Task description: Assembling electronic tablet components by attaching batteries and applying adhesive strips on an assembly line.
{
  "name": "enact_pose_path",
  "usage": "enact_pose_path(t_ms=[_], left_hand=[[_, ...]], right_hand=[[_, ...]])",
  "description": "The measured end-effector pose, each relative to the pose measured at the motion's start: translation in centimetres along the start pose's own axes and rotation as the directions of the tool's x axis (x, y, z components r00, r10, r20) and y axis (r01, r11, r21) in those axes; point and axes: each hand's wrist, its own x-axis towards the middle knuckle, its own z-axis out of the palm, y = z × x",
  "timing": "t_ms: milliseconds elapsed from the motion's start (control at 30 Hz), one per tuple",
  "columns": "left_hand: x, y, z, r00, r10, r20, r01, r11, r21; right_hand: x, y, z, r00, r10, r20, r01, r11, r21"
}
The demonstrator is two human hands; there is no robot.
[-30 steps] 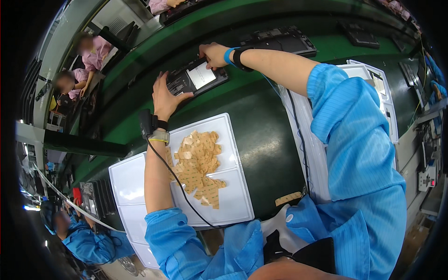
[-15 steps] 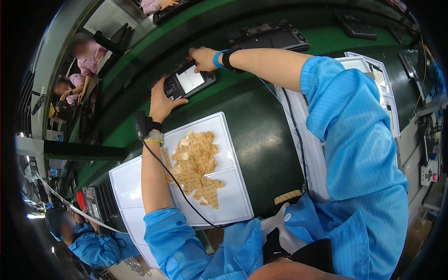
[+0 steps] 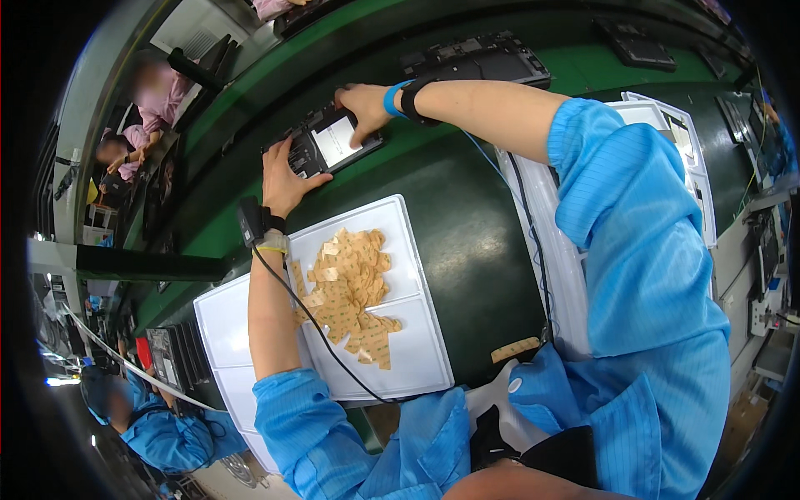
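On the green bench beyond the tray lies a black, open-backed electronic device [image 3: 307,153], with dark inner parts and a white-labelled block [image 3: 335,140] showing. Its left end is gripped by my left hand [image 3: 285,180], thumb along the near edge and fingers toward the far side. My right hand [image 3: 367,112] spans the right end, its thumb beside the white label and its other fingers over the far edge, partly hidden. A wrist strap with a black cord [image 3: 287,292] runs from my left wrist back toward me.
A white tray [image 3: 417,350] close to me holds a pile of tan adhesive pieces [image 3: 354,279]. Another tan strip [image 3: 515,349] lies right of it. More black devices [image 3: 492,65] rest on the green surface beyond my right arm. Other people sit at the left.
Both hands and the black device have shifted slightly left. My right thumb has moved a little over the label's right side. The tray and tan pieces stay in place.
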Motion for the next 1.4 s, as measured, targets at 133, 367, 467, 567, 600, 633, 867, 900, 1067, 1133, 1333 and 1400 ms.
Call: enact_pose_path(t_ms=[133, 367, 467, 567, 600, 633, 867, 900, 1067, 1133, 1333, 1400], left_hand=[[0.2, -1.5, 0.1, 0.992, -0.007, 0.13, 0.006, 1.0, 0.006], [0.4, -1.5, 0.3, 0.997, 0.035, 0.073, -0.041, 0.995, 0.087], [-0.2, -1.9, 0.5, 0.997, -0.008, 0.073, -0.001, 0.991, 0.132], [-1.7, -2.9, 1.2, 0.997, -0.047, 0.054, 0.031, 0.962, 0.272], [-2.1, -3.6, 2.0, 0.993, -0.071, 0.09, 0.045, 0.964, 0.263], [-2.7, -3.7, 2.1, 0.987, -0.094, 0.134, 0.058, 0.965, 0.255], [-3.8, -4.6, 4.3, 0.999, -0.003, 0.035, -0.006, 0.963, 0.271], [-4.0, -4.8, 4.5, 1.0, 0.009, -0.009, -0.007, 0.974, 0.225], [-3.5, -6.8, 6.6, 0.983, -0.184, -0.005, 0.169, 0.894, 0.416], [-5.8, -8.4, 6.4, 0.935, -0.315, -0.165, 0.351, 0.892, 0.284], [-6.0, 1.0, -8.3, 0.913, -0.325, 0.246, 0.299, 0.944, 0.14], [-10.6, 2.4, -13.4, 0.979, -0.177, 0.102, 0.177, 0.984, 0.007]], right_hand=[[-1.6, -2.4, 0.8, 0.996, -0.052, 0.067, 0.068, 0.959, -0.273], [-1.1, -1.8, 1.4, 0.997, -0.023, 0.068, 0.044, 0.943, -0.331], [-1.0, -1.6, 1.8, 0.995, -0.06, 0.077, 0.082, 0.942, -0.324], [-2.6, -1.9, 2.8, 0.994, -0.072, 0.081, 0.101, 0.886, -0.452], [-2.7, -2.3, 2.6, 0.985, -0.02, 0.172, 0.105, 0.859, -0.501], [-3.0, -2.9, 2.8, 0.981, -0.006, 0.196, 0.108, 0.852, -0.512], [-0.8, -6.2, 3.9, 0.948, -0.165, 0.272, 0.301, 0.739, -0.603], [-0.8, -7.1, 3.4, 0.94, -0.14, 0.311, 0.31, 0.732, -0.607], [-0.1, -8.4, 2.9, 0.962, -0.031, 0.272, 0.196, 0.771, -0.606], [0.8, -12.1, 1.7, 0.899, 0.105, 0.425, 0.158, 0.828, -0.538], [-3.5, -12.0, -4.0, 0.902, -0.187, 0.39, 0.268, 0.949, -0.164], [-6.6, -13.1, -4.1, 0.873, -0.345, 0.343, 0.389, 0.919, -0.066]])
